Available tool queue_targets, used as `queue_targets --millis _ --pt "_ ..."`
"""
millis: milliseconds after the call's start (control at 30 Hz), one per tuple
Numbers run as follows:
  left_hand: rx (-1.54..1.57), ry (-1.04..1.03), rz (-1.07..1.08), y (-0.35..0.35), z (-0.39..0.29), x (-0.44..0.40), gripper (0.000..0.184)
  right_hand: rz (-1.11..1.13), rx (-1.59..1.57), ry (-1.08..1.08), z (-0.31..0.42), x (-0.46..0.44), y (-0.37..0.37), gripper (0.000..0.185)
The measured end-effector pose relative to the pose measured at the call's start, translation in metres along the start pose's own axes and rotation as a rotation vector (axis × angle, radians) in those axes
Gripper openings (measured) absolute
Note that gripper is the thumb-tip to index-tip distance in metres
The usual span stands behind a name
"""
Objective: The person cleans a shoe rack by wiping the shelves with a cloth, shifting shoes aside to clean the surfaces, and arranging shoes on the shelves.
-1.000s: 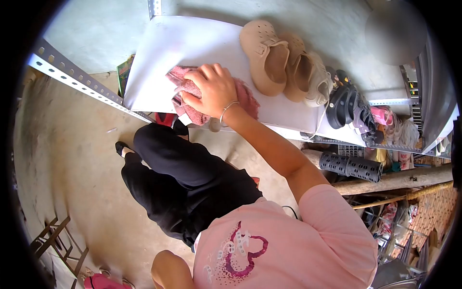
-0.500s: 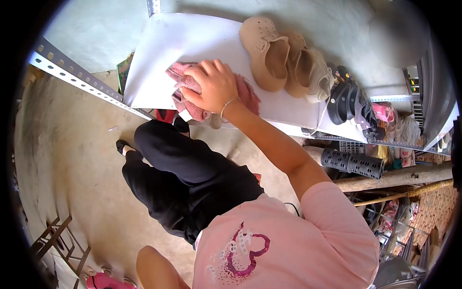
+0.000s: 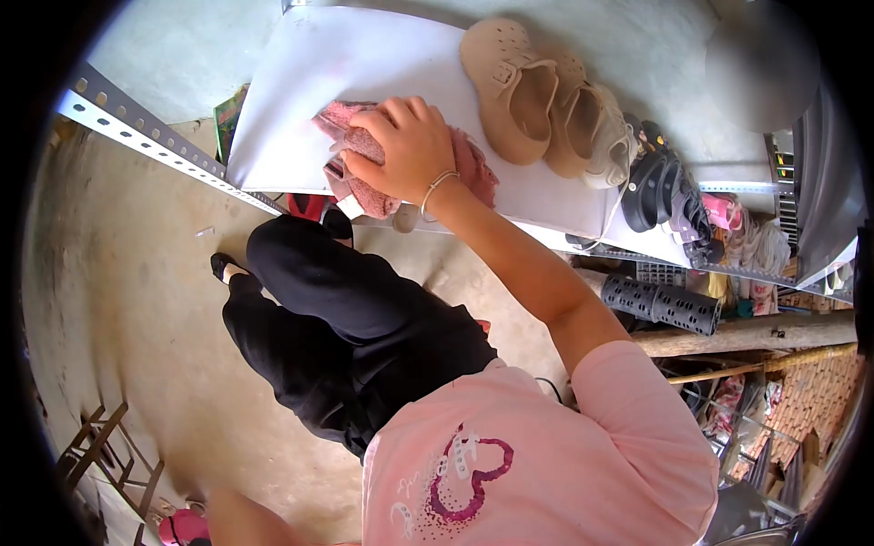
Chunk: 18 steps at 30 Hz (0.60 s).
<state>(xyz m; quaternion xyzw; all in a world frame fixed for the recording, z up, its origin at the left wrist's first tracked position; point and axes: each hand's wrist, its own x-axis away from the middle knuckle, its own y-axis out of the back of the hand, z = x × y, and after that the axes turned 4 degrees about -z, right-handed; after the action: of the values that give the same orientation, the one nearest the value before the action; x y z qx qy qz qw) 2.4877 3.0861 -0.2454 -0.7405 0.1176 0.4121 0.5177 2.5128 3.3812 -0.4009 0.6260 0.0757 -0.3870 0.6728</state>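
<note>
At the lower left, only your bare left arm (image 3: 241, 520) shows; your left hand is out of the frame, so the state of its fingers cannot be told. At the upper centre, your right hand (image 3: 410, 153) rests palm down, its bent fingers gripping a bunched, dusty-pink, rough-piled cloth (image 3: 475, 173). Press evenly through the palm, gather loose edges under the fingers, and leave clearance at the knuckles. The cloth lies at the front edge of a smooth white shelf board (image 3: 355, 56). It is crumpled and thickly folded, with a small white tag (image 3: 350, 207) at its near edge. Just beyond, to its right, stand two beige, perforated clogs (image 3: 499, 80); avoid knocking them.
</note>
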Motion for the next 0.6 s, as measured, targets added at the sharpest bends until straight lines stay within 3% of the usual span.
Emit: queue_targets --millis 600 --pt "-0.002 -0.020 0.019 -0.0011 -0.0023 -0.0018 0.025 -0.026 -0.030 -0.004 0.0016 -0.0019 -0.0001 0.027"
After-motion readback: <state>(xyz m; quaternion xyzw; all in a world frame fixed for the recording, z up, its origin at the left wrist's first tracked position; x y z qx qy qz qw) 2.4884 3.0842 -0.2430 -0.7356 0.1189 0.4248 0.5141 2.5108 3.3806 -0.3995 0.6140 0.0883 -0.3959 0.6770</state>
